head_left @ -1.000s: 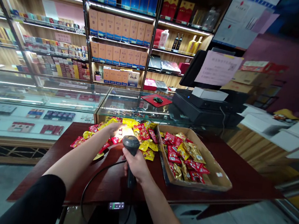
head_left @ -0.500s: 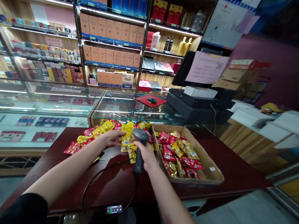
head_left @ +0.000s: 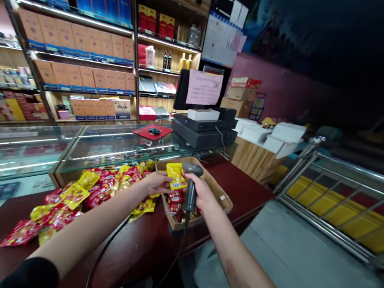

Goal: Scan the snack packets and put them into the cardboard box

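A bare left forearm [head_left: 98, 225] reaches forward from a black cloth sleeve [head_left: 35, 276], the left hand [head_left: 157, 183] bent into a pinch; a bare right forearm [head_left: 234, 257] slants inward, the right hand [head_left: 201, 193] (just beside the left) curled in a grip.

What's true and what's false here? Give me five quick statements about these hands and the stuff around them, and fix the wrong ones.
1. The right hand grips a dark scanner. True.
2. The left hand holds a blue packet. False: it holds a yellow packet.
3. Red packets lie in the cardboard box. True.
4. The computer mouse sits on a green pad. False: it sits on a red pad.
5. The scanner has no cable. False: a cable hangs from its handle.
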{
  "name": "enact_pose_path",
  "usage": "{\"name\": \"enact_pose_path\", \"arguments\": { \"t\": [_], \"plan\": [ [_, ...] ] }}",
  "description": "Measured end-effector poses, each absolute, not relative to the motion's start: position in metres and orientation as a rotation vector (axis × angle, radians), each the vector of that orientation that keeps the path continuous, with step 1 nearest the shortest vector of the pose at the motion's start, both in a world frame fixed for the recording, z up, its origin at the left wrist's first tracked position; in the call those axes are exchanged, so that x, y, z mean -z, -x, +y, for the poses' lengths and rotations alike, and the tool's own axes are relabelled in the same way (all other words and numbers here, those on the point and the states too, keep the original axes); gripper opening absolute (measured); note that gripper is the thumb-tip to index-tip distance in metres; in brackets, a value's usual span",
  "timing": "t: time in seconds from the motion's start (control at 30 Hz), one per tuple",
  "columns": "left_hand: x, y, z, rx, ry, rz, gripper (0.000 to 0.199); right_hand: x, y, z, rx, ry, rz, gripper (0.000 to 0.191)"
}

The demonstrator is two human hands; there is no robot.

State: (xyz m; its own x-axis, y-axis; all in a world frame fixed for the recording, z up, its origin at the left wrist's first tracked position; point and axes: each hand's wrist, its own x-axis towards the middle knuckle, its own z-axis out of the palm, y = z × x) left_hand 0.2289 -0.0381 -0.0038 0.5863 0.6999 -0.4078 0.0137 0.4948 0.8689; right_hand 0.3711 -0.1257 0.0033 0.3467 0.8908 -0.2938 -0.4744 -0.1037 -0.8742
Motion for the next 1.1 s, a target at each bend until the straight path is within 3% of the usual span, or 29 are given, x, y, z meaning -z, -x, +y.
{"name": "enact_pose_path", "arguments": {
  "t": [0.23, 0.5, 0.7, 0.8, 0.93, 1.1],
  "plan": [
    [-0.012, -0.276, -0.027, -0.452, -1.119, 0.792, 0.033, 0.002, -0.431, -0.141, -1.017, 1.173, -0.377, 0.022],
    [-0.015, -0.196, -0.005, -0.584, -1.198, 0.958, 0.035, 0.004, -0.393, -0.140, -1.184, 1.066, -0.440, 0.018],
    [0.033, -0.121, -0.016, -0.698, -1.727, 1.257, 0.026, 0.006, -0.316, -0.133, -1.427, 0.923, -0.504, 0.020],
    [0.066, -0.105, -0.036, -0.774, -1.958, 1.288, 0.032, 0.022, -0.281, -0.128, -1.421, 0.964, -0.502, 0.022],
    [0.095, -0.107, -0.061, -0.808, -2.026, 1.330, 0.041, 0.056, -0.246, -0.125, -1.377, 1.055, -0.517, 0.026],
    [0.112, -0.111, -0.069, -0.870, -2.015, 1.335, 0.027, 0.088, -0.232, -0.126, -1.330, 1.169, -0.463, 0.031]
  ]
}}
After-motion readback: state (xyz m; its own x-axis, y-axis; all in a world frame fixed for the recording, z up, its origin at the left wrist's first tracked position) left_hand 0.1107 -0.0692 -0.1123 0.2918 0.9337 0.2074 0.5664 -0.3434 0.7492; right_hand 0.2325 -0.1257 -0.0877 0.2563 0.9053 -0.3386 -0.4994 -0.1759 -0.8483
